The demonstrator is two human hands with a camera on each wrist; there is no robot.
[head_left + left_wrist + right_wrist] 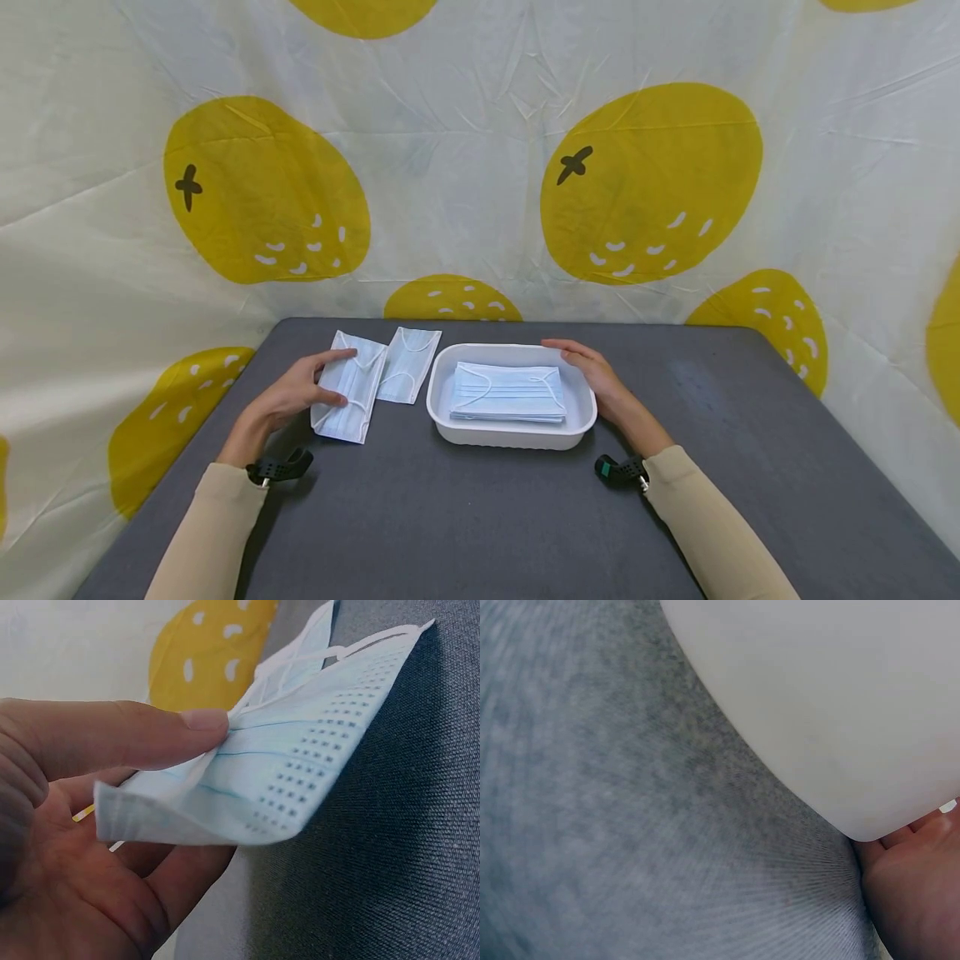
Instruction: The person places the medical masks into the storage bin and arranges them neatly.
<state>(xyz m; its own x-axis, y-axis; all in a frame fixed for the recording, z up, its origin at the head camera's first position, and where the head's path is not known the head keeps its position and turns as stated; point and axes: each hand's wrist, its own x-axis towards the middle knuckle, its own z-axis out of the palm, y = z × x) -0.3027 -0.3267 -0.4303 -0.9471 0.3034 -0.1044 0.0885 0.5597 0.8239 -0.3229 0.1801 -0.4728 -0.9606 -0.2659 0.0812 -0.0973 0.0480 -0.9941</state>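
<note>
My left hand [296,392] pinches a pale blue pleated face mask [352,387] by its left edge. In the left wrist view the thumb [165,739] presses on the mask's upper side, with fingers behind it. The near end of that mask curls up off the grey surface. A second face mask [409,364] lies just behind and to the right, partly overlapped. My right hand [596,375] holds the back right corner of a white plastic tub [510,435], its fingers along the outer wall. Inside the tub lies a neat stack of face masks [508,392], ear loops on top.
Everything stands on a dark grey table [480,517] with rounded back corners. A white cloth [457,167] printed with yellow fruit hangs right behind the table's back edge and along its sides. Each wrist wears a black band [279,468] near a beige sleeve.
</note>
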